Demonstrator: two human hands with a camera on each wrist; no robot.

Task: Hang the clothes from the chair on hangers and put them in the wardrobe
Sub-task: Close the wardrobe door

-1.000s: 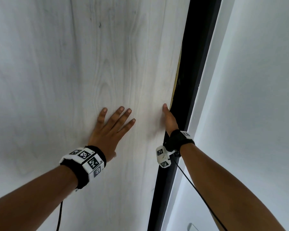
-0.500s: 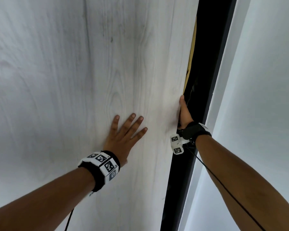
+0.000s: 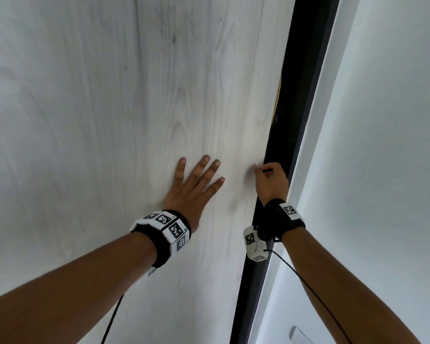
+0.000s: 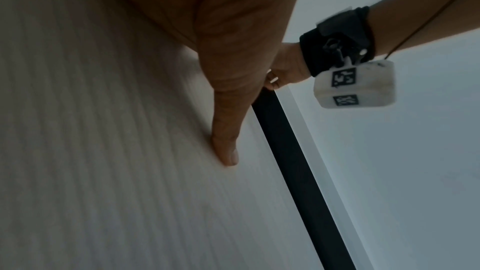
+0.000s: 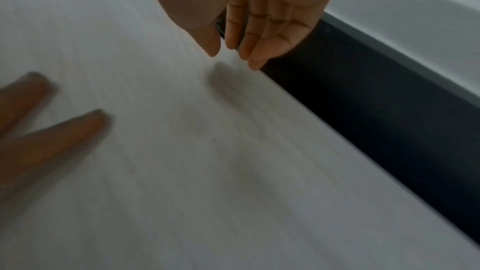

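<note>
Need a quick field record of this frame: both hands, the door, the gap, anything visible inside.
left hand: flat, fingers spread, palm on wardrobe door
right hand: at the door's right edge, fingers loosely curled, holding nothing that shows
door: pale wood grain, nearly shut
gap: narrow dark strip between door and white wall
inside: sliver of something yellow, cannot identify
clothes, hangers, chair: not in view

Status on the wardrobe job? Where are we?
Done: cannot confirm; no chair, clothes or hangers are in view.
In hand: the left hand lies flat, fingers spread, on the pale wardrobe door. The right hand is at the door's edge by a narrow dark gap, where a sliver of yellow shows.
Left: judging from how narrow the gap is, the door seems nearly shut.
</note>
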